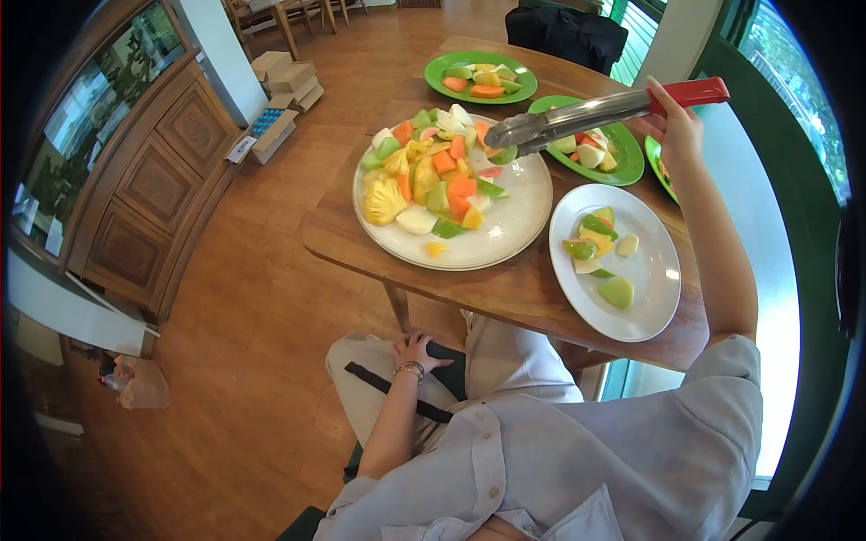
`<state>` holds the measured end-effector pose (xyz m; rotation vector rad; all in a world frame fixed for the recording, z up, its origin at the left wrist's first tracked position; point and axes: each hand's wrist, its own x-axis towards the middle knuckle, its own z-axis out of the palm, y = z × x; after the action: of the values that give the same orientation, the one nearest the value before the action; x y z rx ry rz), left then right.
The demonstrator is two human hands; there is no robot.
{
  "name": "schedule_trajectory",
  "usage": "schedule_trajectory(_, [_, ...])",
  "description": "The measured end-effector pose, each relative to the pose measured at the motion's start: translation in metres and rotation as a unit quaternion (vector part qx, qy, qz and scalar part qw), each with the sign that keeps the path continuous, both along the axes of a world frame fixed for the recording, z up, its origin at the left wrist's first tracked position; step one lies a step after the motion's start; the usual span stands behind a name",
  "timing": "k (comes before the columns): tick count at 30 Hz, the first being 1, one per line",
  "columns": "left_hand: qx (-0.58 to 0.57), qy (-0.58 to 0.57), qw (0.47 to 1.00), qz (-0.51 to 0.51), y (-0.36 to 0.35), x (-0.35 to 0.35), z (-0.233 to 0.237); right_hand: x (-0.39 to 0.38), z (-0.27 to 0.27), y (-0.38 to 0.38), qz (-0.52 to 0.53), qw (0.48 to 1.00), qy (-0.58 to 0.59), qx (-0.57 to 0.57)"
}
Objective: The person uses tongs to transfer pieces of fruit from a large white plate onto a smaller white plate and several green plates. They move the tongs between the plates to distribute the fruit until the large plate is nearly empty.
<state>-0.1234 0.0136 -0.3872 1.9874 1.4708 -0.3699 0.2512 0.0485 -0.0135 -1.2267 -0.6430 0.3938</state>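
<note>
Three green plates [433, 74] of fruit stand toward the far end of a wooden table [336, 240], a smaller white plate [654, 288] near its near right corner, a large white platter [510, 216] near its left corner, with boxes [290, 81] on the wooden floor [262, 270] beyond. Heaped chunks of cut fruit [460, 186], orange, yellow, white and green, fill most of the platter. I see the right hand [672, 122] gripping shiny red-handled tongs [582, 117], tips over the platter's far right rim, whether pinching fruit I cannot tell, while the left hand [419, 353] rests released on a leg.
</note>
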Motion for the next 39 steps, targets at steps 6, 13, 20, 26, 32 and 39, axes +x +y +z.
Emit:
schedule_trajectory(6, [-0.004, -0.004, 1.0, 0.007, -0.001, 0.002, 0.008, 0.042, 0.015, -0.046, -0.068, 0.994, 0.015, 0.081])
schedule_trajectory(13, [-0.006, -0.01, 1.0, 0.009, 0.002, 0.002, 0.004, 0.104, 0.017, -0.103, -0.265, 0.956, -0.033, 0.121])
schedule_trajectory(20, [0.005, -0.014, 1.0, -0.002, 0.0, 0.004, 0.004, 0.13, 0.003, -0.131, -0.396, 0.896, -0.166, 0.11])
schedule_trajectory(26, [0.002, 0.002, 1.0, 0.002, -0.003, 0.006, 0.022, 0.123, 0.006, -0.129, -0.403, 0.89, -0.206, 0.063])
schedule_trajectory(32, [-0.001, 0.01, 1.0, 0.013, -0.003, 0.005, 0.012, 0.09, 0.035, -0.125, -0.437, 0.808, -0.388, 0.08])
schedule_trajectory(39, [0.0, 0.023, 1.0, 0.001, 0.002, 0.004, 0.006, 0.025, 0.064, -0.122, -0.235, 0.902, -0.27, 0.244])
